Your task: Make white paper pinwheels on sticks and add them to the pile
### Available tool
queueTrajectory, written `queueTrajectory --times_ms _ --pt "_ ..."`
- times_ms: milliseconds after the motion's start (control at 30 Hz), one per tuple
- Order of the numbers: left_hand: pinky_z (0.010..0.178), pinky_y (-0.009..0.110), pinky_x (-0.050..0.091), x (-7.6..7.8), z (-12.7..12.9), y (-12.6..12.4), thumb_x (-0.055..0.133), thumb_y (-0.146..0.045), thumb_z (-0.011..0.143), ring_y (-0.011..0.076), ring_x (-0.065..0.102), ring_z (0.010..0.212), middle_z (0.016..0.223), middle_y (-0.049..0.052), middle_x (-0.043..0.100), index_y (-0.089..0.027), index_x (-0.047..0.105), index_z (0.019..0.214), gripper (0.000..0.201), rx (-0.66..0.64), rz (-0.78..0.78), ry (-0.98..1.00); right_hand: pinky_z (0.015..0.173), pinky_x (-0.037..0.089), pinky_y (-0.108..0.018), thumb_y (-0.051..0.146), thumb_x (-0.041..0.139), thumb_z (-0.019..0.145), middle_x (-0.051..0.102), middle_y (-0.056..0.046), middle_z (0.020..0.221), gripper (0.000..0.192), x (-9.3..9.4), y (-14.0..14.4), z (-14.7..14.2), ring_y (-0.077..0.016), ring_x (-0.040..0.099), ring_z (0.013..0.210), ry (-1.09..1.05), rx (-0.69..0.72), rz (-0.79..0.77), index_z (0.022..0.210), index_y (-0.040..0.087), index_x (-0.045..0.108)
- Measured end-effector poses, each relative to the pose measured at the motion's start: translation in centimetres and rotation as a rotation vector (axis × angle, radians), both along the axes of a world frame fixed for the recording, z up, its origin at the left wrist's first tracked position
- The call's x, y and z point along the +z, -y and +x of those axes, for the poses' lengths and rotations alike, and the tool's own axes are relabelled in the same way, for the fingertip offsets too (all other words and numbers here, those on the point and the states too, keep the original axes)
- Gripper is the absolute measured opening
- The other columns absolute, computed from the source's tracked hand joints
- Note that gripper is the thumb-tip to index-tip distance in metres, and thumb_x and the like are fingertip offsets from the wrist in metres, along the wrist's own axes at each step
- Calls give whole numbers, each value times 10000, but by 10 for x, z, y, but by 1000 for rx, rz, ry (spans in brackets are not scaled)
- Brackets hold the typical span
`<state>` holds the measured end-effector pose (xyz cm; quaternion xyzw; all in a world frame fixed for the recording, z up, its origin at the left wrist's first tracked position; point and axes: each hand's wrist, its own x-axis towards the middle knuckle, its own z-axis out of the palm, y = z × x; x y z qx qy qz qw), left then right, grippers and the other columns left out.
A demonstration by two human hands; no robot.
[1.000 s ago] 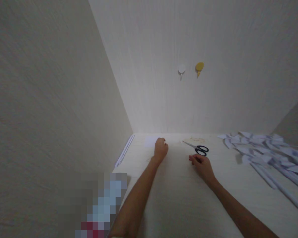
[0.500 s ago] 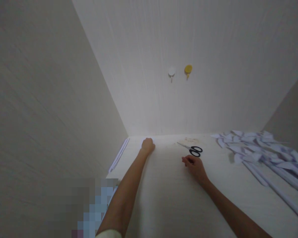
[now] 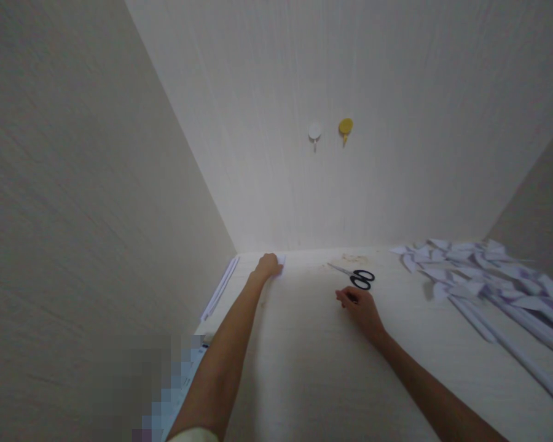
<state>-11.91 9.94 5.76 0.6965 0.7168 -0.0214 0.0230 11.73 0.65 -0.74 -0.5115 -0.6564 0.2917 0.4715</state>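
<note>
At the back left of the white surface (image 3: 295,344), my left hand (image 3: 267,265) has its fingers closed on a small piece of white paper (image 3: 282,262), whose edge shows past the thumb side. My right hand (image 3: 358,306) rests nearer to me with curled fingers, thumb and fingertips together, and nothing shows in it. Just behind the right hand lies a pair of scissors (image 3: 361,280) with black handles, the blades pointing left toward the back.
Several rolled white paper sticks with cut, fringed ends (image 3: 479,270) lie in a heap on the right. Folded white paper strips (image 3: 220,288) lie along the left wall. A white hook (image 3: 314,132) and a yellow hook (image 3: 345,127) are on the back wall.
My left hand has shifted slightly left and more of the white paper shows beside it. My right hand keeps its curled pose by the scissors. The view has moved a little.
</note>
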Motion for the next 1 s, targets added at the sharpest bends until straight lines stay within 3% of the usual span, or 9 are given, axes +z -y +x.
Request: queueTrajectory --times_ms 267,500,567,667,800,833,900,967,1000 --pt "736 382 444 -4 -3 -2 448 -292 789 174 516 888 1055 78 500 -144 464 1062 311 24 -51 -8 462 335 -231 354 453 714 488 2 453 286 1 0 -1 -124 450 454 -15 4 -10 515 159 519" --pt "736 379 445 -2 1 8 452 -296 786 176 515 892 1062 79 497 -146 461 1068 320 32 19 13 468 337 -236 357 459 706 485 5 445 288 1 -1 -2 -126 451 453 -43 2 -3 504 162 523" --pt "739 376 441 8 3 13 452 -280 787 177 517 887 1042 83 509 -134 477 1045 297 33 72 35 466 337 -235 352 465 700 486 7 439 284 0 -2 -2 -122 449 448 -56 4 3 495 165 522" --pt "771 340 397 33 10 23 415 -108 770 215 518 902 915 148 562 -67 559 852 170 36 212 89 451 328 -234 352 480 688 483 11 426 276 -1 -3 -1 -118 439 436 -81 4 3 489 167 524" --pt "735 301 393 66 27 39 381 -159 768 182 526 842 822 88 580 -113 544 775 169 37 418 225 453 352 -239 386 480 689 513 -2 461 281 1 -3 -1 -119 450 446 -126 11 -7 520 164 518" --pt "701 273 402 69 33 44 401 -205 760 155 533 787 770 53 577 -130 532 740 152 32 470 312 448 362 -239 402 461 702 543 -12 503 279 2 -2 -1 -122 464 458 -146 23 -11 584 161 535" --pt "621 239 407 65 45 53 514 -232 675 116 524 647 623 -2 539 -145 492 625 102 40 542 1005 460 398 -239 434 424 727 608 -48 652 306 4 -3 -2 -138 518 539 -250 75 -47 780 158 544" --pt "600 225 407 48 57 61 611 -258 579 89 501 578 549 -35 495 -156 452 567 190 62 359 1702 522 440 -251 458 412 736 624 -80 812 363 3 -6 -3 -158 562 682 -438 144 -125 947 172 487" --pt "594 218 409 36 62 65 636 -288 546 81 494 565 531 -41 480 -156 436 544 240 71 315 1786 558 452 -261 470 419 732 618 -82 847 382 3 -7 -3 -165 570 735 -539 166 -172 981 183 460"
